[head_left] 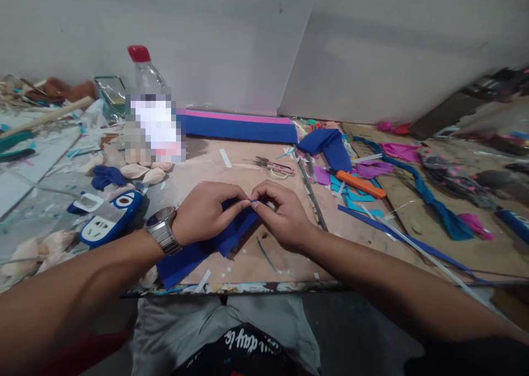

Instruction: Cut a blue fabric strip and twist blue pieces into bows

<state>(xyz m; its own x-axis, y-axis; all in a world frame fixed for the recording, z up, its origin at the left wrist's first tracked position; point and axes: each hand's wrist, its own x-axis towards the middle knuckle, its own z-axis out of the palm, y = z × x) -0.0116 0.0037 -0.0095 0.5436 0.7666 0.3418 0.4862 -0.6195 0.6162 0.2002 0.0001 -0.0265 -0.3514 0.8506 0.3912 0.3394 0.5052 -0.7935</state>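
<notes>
Both hands meet at the middle of the table, pinching the edge of a blue piece of fabric (190,263). My left hand (210,210), with a metal watch (162,227) at its wrist, is closed on the cloth between thumb and fingers. Against it, thumb tip to thumb tip, my right hand (283,213) is closed on the same edge. The fabric hangs down under the left hand and spreads toward the front edge. Beyond the hands lie small thread snips (275,165). A metal ruler (309,188) lies just right of the right hand.
A long blue strip stack (239,128) lies along the wall beside a red-capped bottle (144,70). A blue-and-white power socket (111,219) sits at left near peach fabric pieces (134,171). At right are folded blue fabric (328,144), an orange cutter (360,184) and coloured scraps.
</notes>
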